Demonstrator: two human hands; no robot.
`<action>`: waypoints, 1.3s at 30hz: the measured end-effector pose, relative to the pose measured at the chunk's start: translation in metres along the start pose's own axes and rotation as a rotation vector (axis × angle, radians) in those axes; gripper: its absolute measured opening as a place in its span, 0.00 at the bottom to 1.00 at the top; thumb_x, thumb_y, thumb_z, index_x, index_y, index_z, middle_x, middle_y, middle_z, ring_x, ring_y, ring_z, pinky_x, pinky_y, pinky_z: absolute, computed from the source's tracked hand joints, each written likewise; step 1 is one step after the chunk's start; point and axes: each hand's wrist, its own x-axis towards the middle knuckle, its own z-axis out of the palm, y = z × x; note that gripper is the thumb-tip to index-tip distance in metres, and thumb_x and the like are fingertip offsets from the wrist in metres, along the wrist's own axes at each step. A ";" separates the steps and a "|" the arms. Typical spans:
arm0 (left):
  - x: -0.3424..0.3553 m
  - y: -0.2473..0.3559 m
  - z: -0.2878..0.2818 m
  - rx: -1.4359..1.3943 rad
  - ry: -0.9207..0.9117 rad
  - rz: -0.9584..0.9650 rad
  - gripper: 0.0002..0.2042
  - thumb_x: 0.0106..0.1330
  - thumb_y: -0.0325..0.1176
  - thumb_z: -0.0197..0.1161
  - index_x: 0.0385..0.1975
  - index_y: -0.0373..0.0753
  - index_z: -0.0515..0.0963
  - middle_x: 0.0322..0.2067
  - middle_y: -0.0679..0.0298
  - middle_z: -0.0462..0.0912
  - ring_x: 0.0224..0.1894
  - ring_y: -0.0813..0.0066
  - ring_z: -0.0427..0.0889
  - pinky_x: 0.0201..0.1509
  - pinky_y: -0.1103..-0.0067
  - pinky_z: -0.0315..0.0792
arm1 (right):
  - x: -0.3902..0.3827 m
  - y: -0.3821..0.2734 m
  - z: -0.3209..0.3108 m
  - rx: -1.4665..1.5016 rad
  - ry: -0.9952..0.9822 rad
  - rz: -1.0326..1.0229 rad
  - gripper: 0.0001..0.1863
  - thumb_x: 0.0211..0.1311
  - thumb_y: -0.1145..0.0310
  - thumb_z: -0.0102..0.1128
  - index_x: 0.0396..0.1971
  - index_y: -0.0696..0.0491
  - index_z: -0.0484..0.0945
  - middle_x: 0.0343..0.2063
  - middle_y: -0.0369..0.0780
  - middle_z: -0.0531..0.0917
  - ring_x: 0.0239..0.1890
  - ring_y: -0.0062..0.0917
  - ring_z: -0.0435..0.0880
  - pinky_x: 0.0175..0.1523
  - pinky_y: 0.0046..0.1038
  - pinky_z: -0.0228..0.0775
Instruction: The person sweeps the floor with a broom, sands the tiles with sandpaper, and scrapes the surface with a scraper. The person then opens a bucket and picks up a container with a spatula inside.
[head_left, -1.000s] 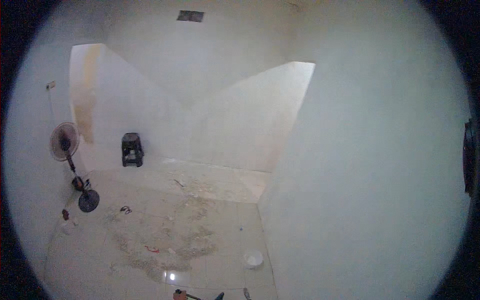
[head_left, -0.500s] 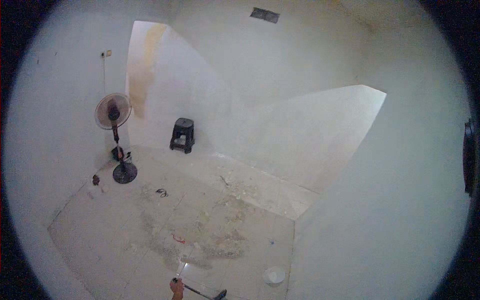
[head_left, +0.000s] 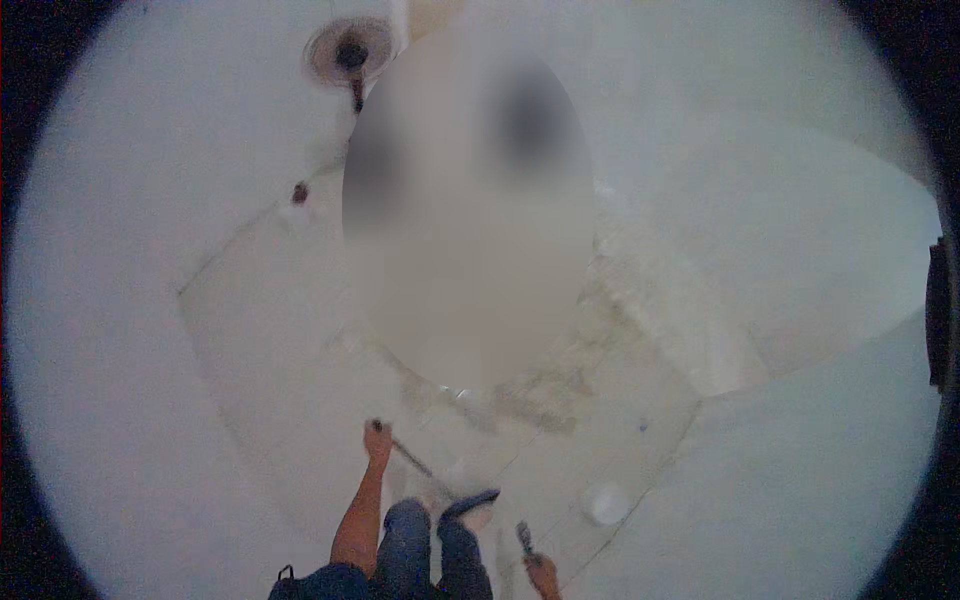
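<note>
My left hand (head_left: 376, 438) is closed around the end of a thin-handled tool (head_left: 413, 459). Its shaft slants down to the right to a wide dark head (head_left: 472, 502), which lies close to my knees. At the lower right, my right hand (head_left: 541, 573) grips a short tool with a grey and dark end (head_left: 524, 538); motion smears it, so its kind is unclear. Both tools are over the tiled floor (head_left: 300, 390), where pale debris (head_left: 560, 375) is scattered.
A standing fan (head_left: 350, 52) is at the far left, beside the wall. Near its foot sits a small dark red object (head_left: 300, 193). A white round container (head_left: 606, 503) stands by the right wall. A blurred oval covers the middle of the view.
My view has tilted down and turned left, so the fan and floor sit higher and to the right. My legs and my right hand with its short tool have come into view.
</note>
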 end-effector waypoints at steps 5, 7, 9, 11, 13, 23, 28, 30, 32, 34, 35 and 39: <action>0.021 -0.001 0.010 0.072 0.082 0.083 0.15 0.58 0.38 0.54 0.33 0.30 0.68 0.26 0.54 0.75 0.29 0.63 0.74 0.35 0.69 0.68 | 0.048 0.010 -0.020 0.063 0.015 0.010 0.19 0.52 0.57 0.53 0.30 0.61 0.74 0.25 0.49 0.78 0.32 0.41 0.77 0.39 0.35 0.67; 0.061 -0.037 0.025 0.079 0.095 0.139 0.15 0.59 0.38 0.53 0.31 0.29 0.67 0.24 0.56 0.75 0.27 0.65 0.74 0.33 0.71 0.68 | 0.087 0.038 -0.002 0.102 0.084 -0.043 0.18 0.53 0.57 0.53 0.27 0.61 0.73 0.24 0.49 0.77 0.30 0.43 0.76 0.36 0.37 0.66; 0.054 -0.011 0.085 -0.116 -0.073 -0.180 0.15 0.59 0.38 0.53 0.32 0.28 0.68 0.23 0.57 0.76 0.26 0.65 0.75 0.34 0.72 0.69 | 0.107 0.093 -0.002 0.044 0.117 0.044 0.18 0.53 0.57 0.53 0.26 0.61 0.73 0.23 0.51 0.77 0.30 0.46 0.75 0.35 0.39 0.66; 0.090 -0.031 0.069 -0.163 -0.098 -0.314 0.16 0.59 0.38 0.53 0.35 0.29 0.67 0.20 0.58 0.76 0.26 0.63 0.76 0.40 0.71 0.69 | 0.150 0.038 0.025 -0.103 0.064 0.066 0.18 0.53 0.56 0.53 0.26 0.60 0.72 0.23 0.51 0.76 0.30 0.47 0.75 0.34 0.40 0.66; 0.144 -0.081 0.065 -0.035 -0.280 -0.197 0.17 0.57 0.37 0.54 0.40 0.30 0.65 0.22 0.56 0.77 0.29 0.58 0.77 0.45 0.67 0.68 | 0.191 0.027 0.072 -0.169 0.066 0.052 0.19 0.54 0.55 0.53 0.26 0.59 0.72 0.23 0.51 0.77 0.30 0.47 0.75 0.34 0.40 0.66; 0.142 -0.107 0.004 0.842 -0.922 0.362 0.31 0.36 0.22 0.61 0.47 0.36 0.62 0.48 0.46 0.67 0.50 0.49 0.67 0.51 0.64 0.64 | 0.357 -0.104 0.202 -0.124 -0.062 -0.126 0.16 0.56 0.61 0.52 0.34 0.60 0.72 0.22 0.47 0.78 0.29 0.36 0.80 0.32 0.34 0.69; 0.132 -0.156 -0.080 0.686 -0.713 0.311 0.22 0.39 0.22 0.60 0.38 0.37 0.66 0.38 0.49 0.71 0.40 0.50 0.71 0.42 0.63 0.66 | 0.379 -0.240 0.211 0.167 -0.207 -0.018 0.13 0.55 0.67 0.53 0.39 0.57 0.70 0.21 0.43 0.77 0.24 0.28 0.76 0.31 0.30 0.68; 0.124 -0.157 -0.100 0.684 -0.726 0.271 0.15 0.41 0.22 0.57 0.32 0.37 0.68 0.32 0.51 0.72 0.36 0.50 0.71 0.37 0.62 0.65 | 0.379 -0.279 0.197 0.216 -0.213 -0.137 0.13 0.55 0.66 0.53 0.40 0.55 0.70 0.21 0.42 0.76 0.24 0.26 0.75 0.31 0.28 0.67; 0.124 -0.132 -0.080 0.577 -0.792 0.269 0.14 0.40 0.22 0.56 0.31 0.37 0.68 0.30 0.51 0.73 0.34 0.50 0.72 0.36 0.61 0.65 | 0.403 -0.254 0.174 0.128 -0.126 -0.257 0.14 0.55 0.65 0.53 0.40 0.55 0.70 0.24 0.43 0.77 0.26 0.29 0.75 0.33 0.30 0.67; 0.133 -0.104 -0.103 0.565 -0.841 0.234 0.13 0.40 0.23 0.55 0.29 0.36 0.69 0.27 0.51 0.73 0.32 0.50 0.72 0.35 0.61 0.65 | 0.401 -0.287 0.168 0.070 -0.173 -0.234 0.14 0.56 0.65 0.52 0.40 0.55 0.70 0.26 0.44 0.77 0.28 0.33 0.76 0.35 0.32 0.67; 0.138 -0.084 -0.108 0.576 -0.884 0.208 0.12 0.38 0.23 0.55 0.27 0.36 0.69 0.25 0.52 0.73 0.30 0.50 0.73 0.34 0.61 0.66 | 0.405 -0.295 0.159 0.070 -0.271 -0.179 0.18 0.54 0.64 0.53 0.44 0.57 0.68 0.31 0.47 0.77 0.34 0.38 0.76 0.40 0.36 0.67; 0.150 -0.032 -0.121 0.701 -0.841 0.106 0.10 0.34 0.24 0.55 0.21 0.37 0.69 0.21 0.53 0.73 0.28 0.50 0.73 0.31 0.61 0.66 | 0.409 -0.300 0.149 -0.333 -0.105 -0.186 0.25 0.52 0.62 0.54 0.48 0.58 0.65 0.37 0.51 0.75 0.41 0.42 0.74 0.45 0.39 0.66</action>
